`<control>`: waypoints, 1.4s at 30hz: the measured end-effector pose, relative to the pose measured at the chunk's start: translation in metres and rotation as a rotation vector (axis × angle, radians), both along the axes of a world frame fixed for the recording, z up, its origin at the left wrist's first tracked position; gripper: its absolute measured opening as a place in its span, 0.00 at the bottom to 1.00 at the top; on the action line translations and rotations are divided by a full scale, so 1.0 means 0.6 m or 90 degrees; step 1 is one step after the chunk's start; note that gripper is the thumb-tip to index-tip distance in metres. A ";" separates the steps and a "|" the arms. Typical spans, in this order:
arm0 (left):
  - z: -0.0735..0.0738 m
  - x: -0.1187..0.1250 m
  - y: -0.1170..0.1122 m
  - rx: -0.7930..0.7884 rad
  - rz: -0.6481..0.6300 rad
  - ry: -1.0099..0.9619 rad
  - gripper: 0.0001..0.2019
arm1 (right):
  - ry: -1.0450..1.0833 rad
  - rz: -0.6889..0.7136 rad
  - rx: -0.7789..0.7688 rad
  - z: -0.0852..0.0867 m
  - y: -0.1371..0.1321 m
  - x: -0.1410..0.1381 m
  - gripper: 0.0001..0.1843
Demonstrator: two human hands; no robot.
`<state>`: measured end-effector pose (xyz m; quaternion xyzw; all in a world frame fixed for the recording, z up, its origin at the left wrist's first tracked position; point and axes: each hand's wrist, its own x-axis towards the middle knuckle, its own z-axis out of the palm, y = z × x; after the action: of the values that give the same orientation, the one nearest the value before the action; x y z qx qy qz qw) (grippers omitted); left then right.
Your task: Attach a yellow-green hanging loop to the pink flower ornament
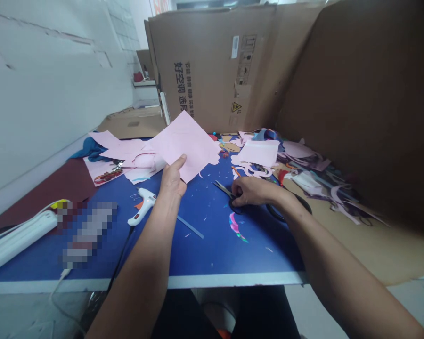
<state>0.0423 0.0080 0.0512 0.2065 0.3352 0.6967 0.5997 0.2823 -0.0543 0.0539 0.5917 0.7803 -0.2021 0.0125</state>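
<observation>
A square pink sheet of paper [187, 141] is pinched at its near corner by my left hand [174, 176], thumb on top, and held above the table. My right hand [252, 190] is closed around the black handles of a pair of scissors [223, 188]. Their blades point away to the left, low over the blue surface. A white glue gun [143, 205] lies left of my left forearm. Near the scissors rests a curved shiny pink and green scrap [236, 227]. Under my right wrist is a black loop [297, 200], partly hidden.
Pink sheets [127, 153] lie at the back left, and a pile of paper scraps [307, 160] fills the back right. Tall cardboard [212, 70] walls the far side. A white power strip [21, 242] sits on the left. A thin translucent stick [191, 227] lies mid-table.
</observation>
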 end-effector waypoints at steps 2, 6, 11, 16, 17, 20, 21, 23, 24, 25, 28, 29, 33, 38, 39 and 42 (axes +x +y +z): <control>0.001 -0.002 0.001 -0.017 -0.011 -0.014 0.25 | 0.013 -0.001 0.002 0.001 -0.001 -0.003 0.14; 0.000 -0.002 0.000 -0.022 -0.018 -0.029 0.28 | 0.081 -0.046 0.042 -0.001 0.002 -0.003 0.13; -0.003 -0.005 0.001 -0.007 -0.032 -0.047 0.26 | 0.176 -0.109 0.086 -0.013 0.017 0.008 0.10; -0.004 -0.010 0.004 -0.009 -0.036 -0.058 0.26 | 0.387 -0.245 0.135 -0.018 0.023 0.011 0.12; -0.004 -0.011 0.004 -0.010 -0.035 -0.058 0.26 | 0.430 -0.269 0.152 -0.016 0.023 0.010 0.12; -0.002 -0.009 0.001 -0.007 -0.036 -0.060 0.26 | 0.542 -0.331 0.196 -0.011 0.024 0.008 0.13; -0.001 -0.008 0.000 -0.005 -0.037 -0.061 0.26 | 0.575 -0.348 0.200 -0.010 0.025 0.008 0.14; 0.001 -0.006 -0.003 -0.003 -0.040 -0.060 0.25 | 0.627 -0.363 0.200 -0.012 0.028 0.011 0.17; 0.002 -0.005 -0.005 -0.003 -0.042 -0.060 0.24 | 0.641 -0.362 0.200 -0.014 0.031 0.013 0.17; 0.004 -0.005 -0.006 -0.004 -0.044 -0.060 0.23 | 0.649 -0.357 0.201 -0.016 0.033 0.016 0.16; 0.008 -0.003 -0.008 -0.007 -0.042 -0.062 0.22 | 0.653 -0.338 0.200 -0.025 0.039 0.024 0.14; 0.009 -0.003 -0.009 -0.010 -0.039 -0.063 0.21 | 0.664 -0.339 0.200 -0.027 0.041 0.025 0.15; 0.011 -0.003 -0.008 -0.022 -0.026 -0.062 0.23 | 0.758 -0.362 0.205 -0.032 0.044 0.029 0.23; 0.010 -0.005 -0.007 -0.012 -0.027 -0.064 0.27 | 0.776 -0.384 0.210 -0.035 0.047 0.033 0.22; 0.010 -0.006 -0.007 -0.014 -0.027 -0.063 0.27 | 0.778 -0.388 0.212 -0.035 0.047 0.034 0.22; 0.010 -0.006 -0.007 -0.018 -0.030 -0.062 0.26 | 0.809 -0.405 0.206 -0.034 0.049 0.037 0.20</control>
<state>0.0388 0.0038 0.0570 0.1720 0.3105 0.6869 0.6342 0.3044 -0.0248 0.0333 0.5527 0.4472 -0.3824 -0.5902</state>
